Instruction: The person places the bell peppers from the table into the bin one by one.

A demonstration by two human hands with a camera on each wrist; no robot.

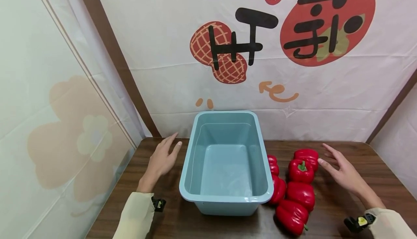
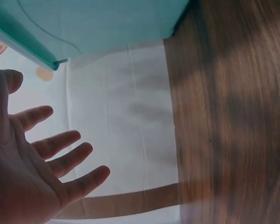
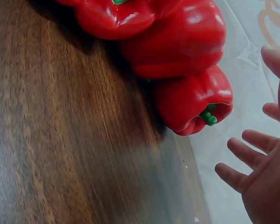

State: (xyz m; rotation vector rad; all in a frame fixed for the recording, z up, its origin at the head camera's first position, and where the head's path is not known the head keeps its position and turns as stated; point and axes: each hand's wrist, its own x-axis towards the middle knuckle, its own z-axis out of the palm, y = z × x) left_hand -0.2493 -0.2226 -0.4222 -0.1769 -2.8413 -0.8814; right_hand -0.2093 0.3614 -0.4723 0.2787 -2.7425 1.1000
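Holding left hand (image 1: pixel 162 158) spread beside the pale-blue plastic tub (image 1: pixel 226 170), and right hand (image 1: pixel 346 173), also spread, near the red bell peppers (image 1: pixel 300 194).

Looking forward and down from above, the head camera takes in the blue bin (image 1: pixel 228 208), whose side the left-wrist camera shares close up at 11 o'clock; the right-wrist camera, facing tabletop (image 3: pixel 60 140) and backdrop (image 3: pixel 207 144), shares nearby red peppers (image 3: pixel 177 44) at 1 o'clock.
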